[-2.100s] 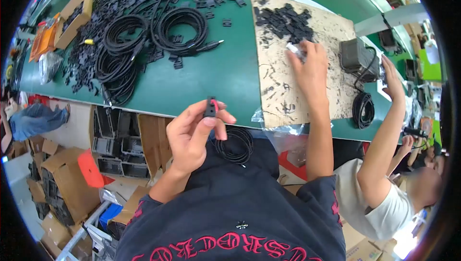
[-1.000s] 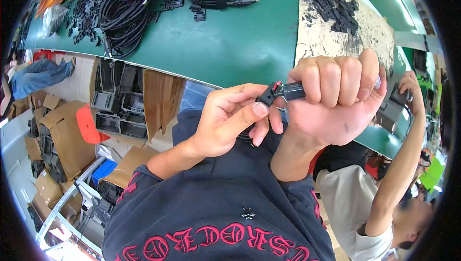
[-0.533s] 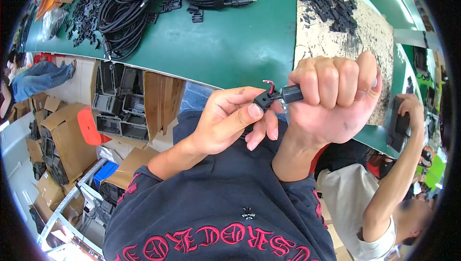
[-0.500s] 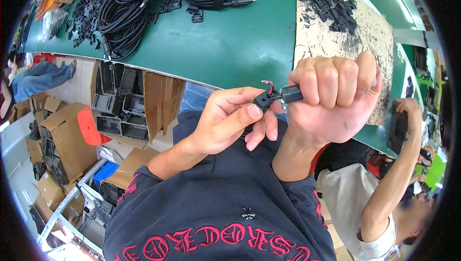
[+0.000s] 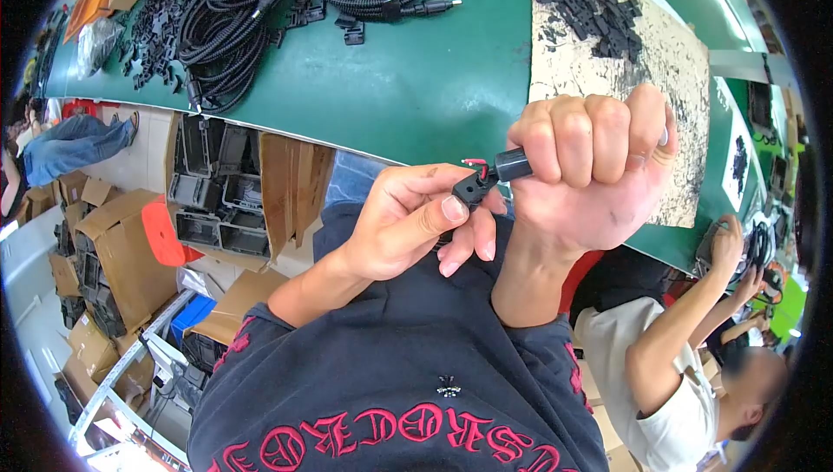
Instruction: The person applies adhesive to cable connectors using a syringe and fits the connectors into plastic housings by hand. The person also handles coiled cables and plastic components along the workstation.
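Observation:
Just over the front edge of the table, my left hand pinches a small black plastic part between thumb and fingers. A thin red piece sticks up from that part. My right hand is closed in a fist around a black cylindrical handle. The handle's exposed end points left and meets or nearly meets the black part; whether they touch I cannot tell. The rest of the handle is hidden inside the fist.
Coiled black corrugated cables and many small black parts lie on the green table. More black pieces rest on a worn light board. Boxes stand below; a co-worker is at right.
My right hand has shifted slightly left, bringing the handle closer to the black part. The red piece now lies at a flatter angle. The co-worker's arm has moved lower.

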Motion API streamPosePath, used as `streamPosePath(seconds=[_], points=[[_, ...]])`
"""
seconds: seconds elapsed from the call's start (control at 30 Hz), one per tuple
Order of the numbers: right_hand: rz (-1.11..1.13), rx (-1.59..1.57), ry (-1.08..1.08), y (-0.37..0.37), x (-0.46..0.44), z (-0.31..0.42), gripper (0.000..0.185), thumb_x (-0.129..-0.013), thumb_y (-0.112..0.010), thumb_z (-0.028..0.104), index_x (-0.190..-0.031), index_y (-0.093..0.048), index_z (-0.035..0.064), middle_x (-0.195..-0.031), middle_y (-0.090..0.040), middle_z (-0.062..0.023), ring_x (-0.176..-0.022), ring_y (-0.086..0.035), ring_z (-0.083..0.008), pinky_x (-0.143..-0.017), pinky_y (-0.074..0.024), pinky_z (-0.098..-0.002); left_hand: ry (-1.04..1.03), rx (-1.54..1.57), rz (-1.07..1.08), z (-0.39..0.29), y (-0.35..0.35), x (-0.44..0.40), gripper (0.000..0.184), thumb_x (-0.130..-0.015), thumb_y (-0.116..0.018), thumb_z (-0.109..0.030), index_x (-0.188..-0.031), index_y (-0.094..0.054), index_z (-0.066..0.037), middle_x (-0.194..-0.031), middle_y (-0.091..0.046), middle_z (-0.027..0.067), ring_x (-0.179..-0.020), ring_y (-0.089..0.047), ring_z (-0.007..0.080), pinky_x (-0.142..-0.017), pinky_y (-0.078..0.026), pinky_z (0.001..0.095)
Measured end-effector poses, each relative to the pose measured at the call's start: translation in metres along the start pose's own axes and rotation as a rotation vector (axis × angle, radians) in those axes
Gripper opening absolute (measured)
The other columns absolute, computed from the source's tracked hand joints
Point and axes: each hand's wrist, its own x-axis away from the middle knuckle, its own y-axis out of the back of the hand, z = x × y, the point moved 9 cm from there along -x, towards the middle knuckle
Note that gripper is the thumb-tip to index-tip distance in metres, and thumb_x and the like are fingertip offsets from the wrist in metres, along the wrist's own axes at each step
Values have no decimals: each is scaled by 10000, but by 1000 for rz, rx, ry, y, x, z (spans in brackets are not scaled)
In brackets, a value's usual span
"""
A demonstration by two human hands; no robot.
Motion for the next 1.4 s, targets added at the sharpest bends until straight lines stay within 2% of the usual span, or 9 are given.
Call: streamPosePath(seconds=[0.6,0.67,0.87,1.07,1.2,1.23,1.27,1.33,1.4], points=[[-28,80,71,-10,8,5,332,-988,-370,252,-667,-363,168,-463,-298,74,-374,-209,-46,-411,-225,-222,-200,-367,-361,-22,5,14,296,-902,-612,-1,-1158,-552,135,-905,-683,249,-594,-671,232,-528,-558,298],[-25,29,72,-8,13,7,430,-1021,-271,426,-695,-343,155,-469,-326,26,-369,-206,-111,-416,-230,-300,-244,-433,-391,-25,5,18,293,-869,-608,84,-1153,-557,140,-945,-692,242,-692,-708,257,-619,-592,315],[19,147,129,-18,18,6,437,-1019,-283,422,-685,-349,148,-462,-345,12,-364,-236,-126,-419,-246,-316,-426,-787,-398,-42,-7,21,275,-811,-678,134,-1072,-592,144,-945,-706,211,-802,-719,225,-695,-613,309],[-86,281,370,-15,31,30,428,-1025,-317,426,-708,-374,144,-508,-333,25,-437,-255,-125,-467,-256,-317,-394,-634,-486,-38,7,21,243,-816,-670,142,-1041,-577,132,-929,-705,190,-791,-713,212,-676,-612,308],[-16,1142,504,16,31,72,533,-987,-314,538,-764,-435,70,-620,-365,-34,-555,-309,-141,-541,-260,-308,-328,-427,-502,-36,21,15,206,-856,-628,120,-1032,-532,73,-939,-692,219,-765,-710,249,-685,-610,345],[-204,1460,432,46,36,79,569,-965,-336,555,-833,-501,27,-644,-418,-67,-570,-355,-165,-551,-300,-315,-317,-354,-489,-35,25,12,212,-873,-599,111,-1060,-521,49,-944,-687,241,-759,-713,281,-689,-612,370],[-77,1824,250,67,36,81,486,-965,-428,449,-953,-562,-18,-793,-543,-140,-710,-509,-249,-673,-414,-372,-260,-322,-515,-33,28,10,195,-882,-588,106,-1035,-503,21,-967,-678,244,-811,-712,301,-726,-618,394],[56,2408,50,72,22,57,347,-943,-531,267,-1121,-586,-26,-1075,-594,-185,-1016,-562,-328,-910,-422,-444,-283,-104,-464,-25,39,4,190,-895,-595,76,-1022,-489,-17,-1085,-653,237,-944,-693,310,-801,-609,414],[48,2460,250,36,32,39,432,-861,-630,94,-1272,-550,-13,-1323,-529,-204,-1248,-473,-366,-1095,-308,-470,-318,58,-447,-26,43,-1,199,-901,-603,61,-1001,-468,-46,-1136,-637,213,-1047,-659,302,-836,-599,423]])
